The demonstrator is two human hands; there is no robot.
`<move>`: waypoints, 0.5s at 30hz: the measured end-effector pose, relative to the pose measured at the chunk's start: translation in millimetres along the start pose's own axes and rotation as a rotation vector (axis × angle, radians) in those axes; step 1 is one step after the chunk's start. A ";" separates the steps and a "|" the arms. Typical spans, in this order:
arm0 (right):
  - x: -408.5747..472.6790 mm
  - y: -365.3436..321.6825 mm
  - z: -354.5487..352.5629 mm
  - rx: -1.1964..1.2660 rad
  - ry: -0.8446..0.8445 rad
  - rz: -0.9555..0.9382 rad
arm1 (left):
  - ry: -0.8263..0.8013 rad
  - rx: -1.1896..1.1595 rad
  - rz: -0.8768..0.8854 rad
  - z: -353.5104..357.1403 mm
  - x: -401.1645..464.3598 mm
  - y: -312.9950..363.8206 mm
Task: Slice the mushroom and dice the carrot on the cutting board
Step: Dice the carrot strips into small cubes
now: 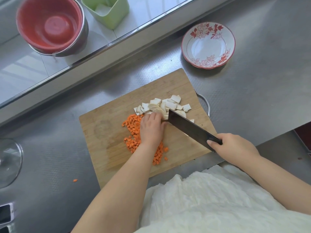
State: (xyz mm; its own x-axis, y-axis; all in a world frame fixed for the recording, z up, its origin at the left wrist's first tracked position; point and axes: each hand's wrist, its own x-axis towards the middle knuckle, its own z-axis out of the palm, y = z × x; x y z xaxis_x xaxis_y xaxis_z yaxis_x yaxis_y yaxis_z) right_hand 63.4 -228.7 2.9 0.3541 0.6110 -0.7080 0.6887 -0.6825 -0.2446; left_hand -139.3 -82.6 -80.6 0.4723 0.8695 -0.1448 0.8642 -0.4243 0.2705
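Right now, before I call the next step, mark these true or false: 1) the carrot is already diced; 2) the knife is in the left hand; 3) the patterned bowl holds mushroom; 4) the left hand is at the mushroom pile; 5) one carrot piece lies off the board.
1) True: diced carrot lies in a heap on the cutting board.
2) False: the right hand grips the knife.
3) False: the patterned bowl looks empty; the mushroom pieces lie on the board.
4) True: the left hand rests by the pile, beside the blade.
5) True: a stray carrot piece lies on the steel counter.
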 end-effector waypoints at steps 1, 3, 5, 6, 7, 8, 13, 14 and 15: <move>-1.1 -1.8 0.0 0.008 -0.004 0.007 | 0.028 0.003 0.007 2.1 -1.1 -2.9; -3.7 -5.1 0.4 0.021 -0.021 0.013 | 0.074 0.023 0.025 6.3 -4.5 -10.6; -6.2 -7.8 2.0 0.023 -0.021 0.011 | 0.103 0.038 0.078 7.5 -8.4 -17.6; -7.4 -9.1 2.5 0.019 -0.013 0.009 | 0.118 0.047 0.119 7.7 -10.3 -20.7; -8.5 -10.6 2.9 0.015 -0.006 0.005 | 0.126 0.063 0.155 6.6 -12.8 -23.2; -9.7 -12.2 3.7 0.013 0.001 -0.001 | 0.136 0.081 0.182 6.2 -15.5 -26.5; -13.5 -25.2 10.2 -0.009 -0.001 -0.034 | 0.206 0.077 0.207 -0.1 -33.1 -39.4; -13.0 -29.0 12.2 -0.017 -0.001 -0.042 | 0.214 0.070 0.197 -1.7 -35.4 -40.5; -12.1 -33.1 14.4 -0.023 -0.002 -0.047 | 0.219 0.062 0.176 -3.5 -36.5 -41.3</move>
State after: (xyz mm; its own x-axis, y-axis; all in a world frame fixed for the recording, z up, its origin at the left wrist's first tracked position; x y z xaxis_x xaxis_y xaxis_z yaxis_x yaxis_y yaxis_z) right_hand 27.2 -219.3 10.0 0.3201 0.6415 -0.6971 0.7188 -0.6438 -0.2624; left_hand -192.9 -95.9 -83.2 0.5728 0.8122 0.1102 0.7845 -0.5822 0.2135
